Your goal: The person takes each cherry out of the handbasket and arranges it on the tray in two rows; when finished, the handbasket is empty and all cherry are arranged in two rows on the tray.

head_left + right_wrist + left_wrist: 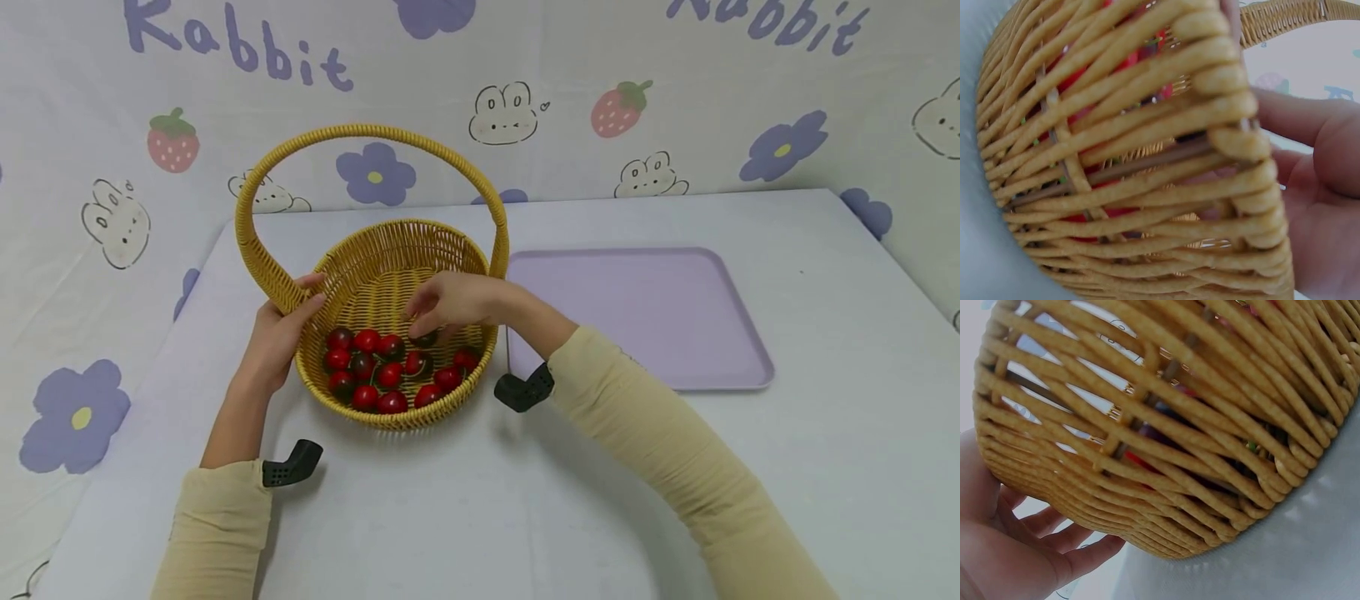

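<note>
A yellow woven basket (pixel 408 421) with a tall arched handle (pixel 360 132) stands on the table, with several red and dark cherries (pixel 365 398) gathered in its near part. My left hand (pixel 279 337) grips the basket's left rim at the foot of the handle, thumb over the edge. In the left wrist view the left hand's fingers (pixel 1063 540) lie against the wicker wall. Reaching over the right rim, my right hand (pixel 461 300) is inside the basket and pinches a dark cherry (pixel 425 339), partly hidden by the fingers. The right wrist view shows mostly the basket's outer wall (pixel 1116 156).
To the right of the basket lies a flat light-purple tray (pixel 637 317), partly behind my right forearm. A white cloth covers the table (pixel 420 517). Behind hangs a patterned curtain (pixel 562 50) with rabbits, strawberries and flowers.
</note>
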{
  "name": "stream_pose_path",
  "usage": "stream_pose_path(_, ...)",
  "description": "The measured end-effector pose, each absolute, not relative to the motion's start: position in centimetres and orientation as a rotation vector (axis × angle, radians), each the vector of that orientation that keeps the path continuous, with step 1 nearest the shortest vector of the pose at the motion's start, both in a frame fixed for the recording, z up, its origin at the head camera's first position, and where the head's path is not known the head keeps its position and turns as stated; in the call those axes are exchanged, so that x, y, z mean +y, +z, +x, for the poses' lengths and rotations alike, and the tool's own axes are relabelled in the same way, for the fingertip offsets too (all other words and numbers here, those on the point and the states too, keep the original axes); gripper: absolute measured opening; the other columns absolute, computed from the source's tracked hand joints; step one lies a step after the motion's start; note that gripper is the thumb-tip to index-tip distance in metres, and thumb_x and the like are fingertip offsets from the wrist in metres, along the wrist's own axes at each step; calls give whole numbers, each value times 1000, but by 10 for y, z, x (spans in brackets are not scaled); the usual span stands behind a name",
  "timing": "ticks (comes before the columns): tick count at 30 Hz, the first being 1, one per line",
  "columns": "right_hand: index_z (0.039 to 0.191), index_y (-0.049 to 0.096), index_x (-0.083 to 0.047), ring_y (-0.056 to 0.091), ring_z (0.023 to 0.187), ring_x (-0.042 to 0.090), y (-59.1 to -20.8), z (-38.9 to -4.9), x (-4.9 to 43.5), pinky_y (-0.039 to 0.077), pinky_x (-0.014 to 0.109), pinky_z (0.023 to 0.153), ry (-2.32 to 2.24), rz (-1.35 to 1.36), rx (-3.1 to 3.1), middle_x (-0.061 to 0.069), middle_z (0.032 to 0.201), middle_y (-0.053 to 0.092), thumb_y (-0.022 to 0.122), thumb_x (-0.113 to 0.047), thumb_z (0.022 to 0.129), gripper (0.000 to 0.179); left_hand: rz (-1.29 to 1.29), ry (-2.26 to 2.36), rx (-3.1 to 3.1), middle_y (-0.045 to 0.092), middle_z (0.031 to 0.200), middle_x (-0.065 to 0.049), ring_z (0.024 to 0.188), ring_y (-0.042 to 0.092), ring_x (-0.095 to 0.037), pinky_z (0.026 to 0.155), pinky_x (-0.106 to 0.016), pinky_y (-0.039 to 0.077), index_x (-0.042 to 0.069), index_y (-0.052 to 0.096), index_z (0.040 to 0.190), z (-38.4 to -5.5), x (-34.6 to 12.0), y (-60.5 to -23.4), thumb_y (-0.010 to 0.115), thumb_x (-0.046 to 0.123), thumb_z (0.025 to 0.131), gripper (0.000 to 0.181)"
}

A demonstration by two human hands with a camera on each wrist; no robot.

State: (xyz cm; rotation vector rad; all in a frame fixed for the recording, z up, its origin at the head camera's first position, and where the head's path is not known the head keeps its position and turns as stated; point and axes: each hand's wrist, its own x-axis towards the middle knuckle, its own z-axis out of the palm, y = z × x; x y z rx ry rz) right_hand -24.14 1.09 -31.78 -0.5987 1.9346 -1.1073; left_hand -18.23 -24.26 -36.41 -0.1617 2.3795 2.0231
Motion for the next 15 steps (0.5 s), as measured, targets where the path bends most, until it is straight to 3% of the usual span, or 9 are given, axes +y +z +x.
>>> stream_pose_path(5, 122, 56, 3, 58, 102, 21, -315, -238, 11, 48, 39, 90, -1188, -589, 1829, 11, 114, 60, 64, -10, 92, 34, -160, 2025, 2376, 33, 147, -15, 130, 35, -26, 107, -49, 26, 7, 43, 142, -183, -242, -364, 52, 26, 99, 47)
stream_pose_path(12, 117, 60, -2, 59, 80, 24, -312, -231, 18, 48, 46, 87, -1220, -598, 1769, 10, 109, 60, 65, -18, 92, 30, -162, 2019, 2379, 33, 148, -15, 130, 35, -27, 107, -49, 26, 7, 42, 143, -182, -242, -364, 52, 27, 99, 49)
stream_pose_path(15, 118, 61, -3, 59, 83, 23, -309, -227, 24, 48, 44, 88, -1215, -612, 1786, 9, 109, 61, 64, -20, 93, 30, -165, 2018, 2380, 32, 148, -15, 130, 35, -27, 107, -49, 26, 7, 42, 143, -182, -242, -364, 52, 27, 99, 49)
